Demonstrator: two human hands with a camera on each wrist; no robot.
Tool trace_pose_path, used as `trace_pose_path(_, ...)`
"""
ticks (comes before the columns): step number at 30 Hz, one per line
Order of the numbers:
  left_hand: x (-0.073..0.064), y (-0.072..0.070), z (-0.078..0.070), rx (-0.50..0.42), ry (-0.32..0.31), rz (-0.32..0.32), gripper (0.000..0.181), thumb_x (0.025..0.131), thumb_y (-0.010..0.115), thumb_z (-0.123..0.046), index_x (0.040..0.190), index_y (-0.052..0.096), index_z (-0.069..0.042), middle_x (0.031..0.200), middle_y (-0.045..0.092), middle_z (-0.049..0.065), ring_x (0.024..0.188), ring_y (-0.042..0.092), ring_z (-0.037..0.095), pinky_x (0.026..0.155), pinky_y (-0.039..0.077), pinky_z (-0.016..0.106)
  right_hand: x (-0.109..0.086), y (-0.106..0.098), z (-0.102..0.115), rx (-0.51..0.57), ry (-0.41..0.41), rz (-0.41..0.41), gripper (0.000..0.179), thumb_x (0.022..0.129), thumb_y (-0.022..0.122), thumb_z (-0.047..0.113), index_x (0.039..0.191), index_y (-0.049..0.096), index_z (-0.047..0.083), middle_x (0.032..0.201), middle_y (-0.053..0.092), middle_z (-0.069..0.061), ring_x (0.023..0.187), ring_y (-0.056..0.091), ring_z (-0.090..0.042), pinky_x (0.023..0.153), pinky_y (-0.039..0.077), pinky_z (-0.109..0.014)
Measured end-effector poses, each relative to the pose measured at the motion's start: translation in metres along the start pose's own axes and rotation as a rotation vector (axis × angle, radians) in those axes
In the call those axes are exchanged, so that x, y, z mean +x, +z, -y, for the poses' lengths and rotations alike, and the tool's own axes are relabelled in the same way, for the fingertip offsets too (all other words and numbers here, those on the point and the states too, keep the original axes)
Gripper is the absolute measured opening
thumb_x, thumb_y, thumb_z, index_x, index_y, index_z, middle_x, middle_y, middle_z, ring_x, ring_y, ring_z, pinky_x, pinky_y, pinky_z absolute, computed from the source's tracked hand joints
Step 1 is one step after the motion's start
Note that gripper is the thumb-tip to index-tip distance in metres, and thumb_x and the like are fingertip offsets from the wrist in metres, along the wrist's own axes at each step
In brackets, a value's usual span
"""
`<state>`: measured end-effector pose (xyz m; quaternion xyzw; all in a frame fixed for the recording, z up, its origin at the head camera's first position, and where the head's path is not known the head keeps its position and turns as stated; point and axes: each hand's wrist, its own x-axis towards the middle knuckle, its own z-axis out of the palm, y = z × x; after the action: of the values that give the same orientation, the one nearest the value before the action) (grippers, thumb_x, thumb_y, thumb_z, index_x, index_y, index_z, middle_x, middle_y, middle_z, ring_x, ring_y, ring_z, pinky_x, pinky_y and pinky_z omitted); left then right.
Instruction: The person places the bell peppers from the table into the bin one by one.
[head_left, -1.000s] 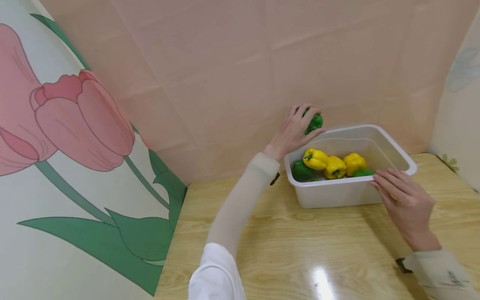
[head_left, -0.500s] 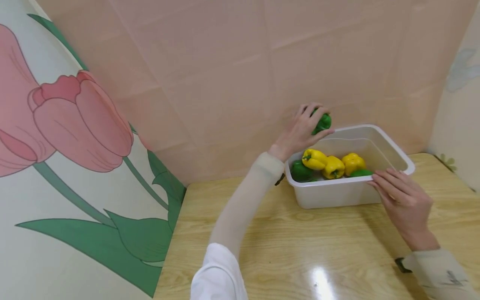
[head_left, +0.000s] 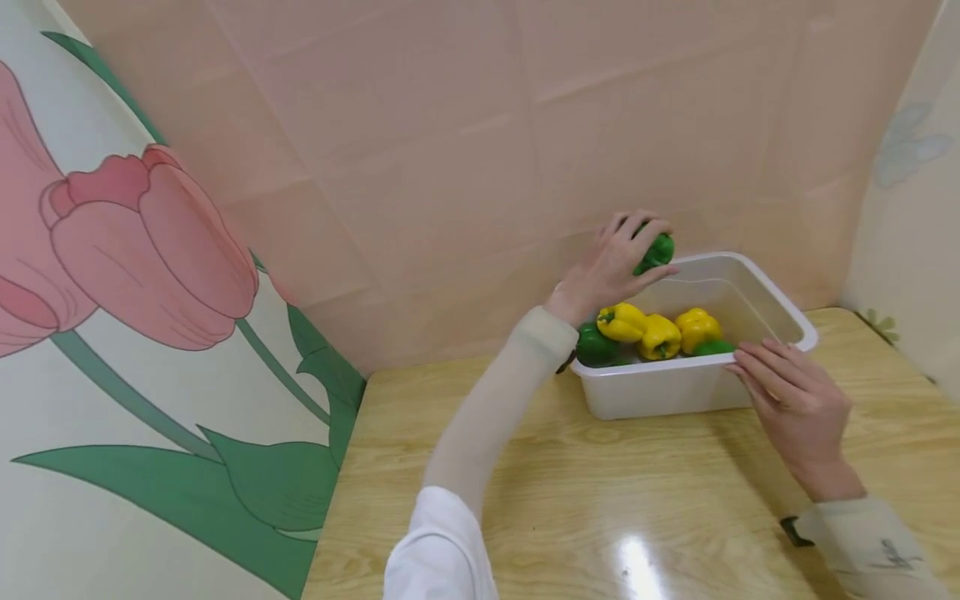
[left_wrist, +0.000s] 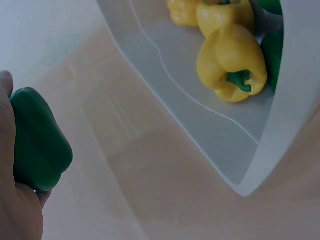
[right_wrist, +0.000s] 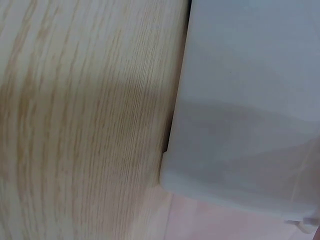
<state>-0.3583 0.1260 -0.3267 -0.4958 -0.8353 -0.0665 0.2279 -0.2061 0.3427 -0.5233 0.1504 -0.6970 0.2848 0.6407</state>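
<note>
My left hand [head_left: 611, 262] holds a green bell pepper [head_left: 658, 252] over the back left part of a white plastic bin [head_left: 667, 393]. In the left wrist view that green bell pepper [left_wrist: 40, 142] sits in the hand, apart from the bin's rim. With its fingertips my right hand [head_left: 798, 408] grips the bin's front rim near the right corner. Inside, toward the left, lie three yellow bell peppers, one yellow bell pepper [head_left: 622, 322] resting against a green bell pepper [head_left: 597, 346]. Another green one [head_left: 714, 347] is partly hidden behind the front rim.
The bin stands on a wood-grain table [head_left: 600, 483], close to a pinkish cloth backdrop [head_left: 420, 183]. On the left rises a panel painted with tulips [head_left: 165, 250]. A pale wall [head_left: 911, 250] borders the right side.
The left hand has moved to the right with the green bell pepper, further over the bin. The right hand keeps its place on the rim. The head view has shifted slightly.
</note>
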Motion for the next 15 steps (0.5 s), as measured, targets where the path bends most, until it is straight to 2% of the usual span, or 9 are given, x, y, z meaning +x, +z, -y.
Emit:
trace_pose_path(7,0.003,0.005,-0.003,-0.025,0.034,-0.042,0.057,0.103,0.066,-0.054,0.146,0.058,-0.017,0.153,0.054,0.005,0.142,0.047,0.027,0.120,0.035,0.032,0.001,0.002,0.003,-0.004,-0.007,0.004,0.028,0.093,0.085,0.036,0.098,0.087,0.008,0.104,0.082,-0.015,0.108,0.078,-0.033,0.113,0.052,-0.041)
trace_pose_path(15,0.006,0.008,-0.005,-0.026,0.054,-0.037,0.057,0.104,0.065,-0.054,0.147,0.057,-0.017,0.153,0.054,0.005,0.143,0.047,0.025,0.120,0.035,0.032,0.007,0.000,0.011,-0.012,0.005,-0.005,0.032,0.096,0.081,0.037,0.096,0.087,0.005,0.102,0.081,-0.017,0.107,0.078,-0.034,0.114,0.051,-0.041)
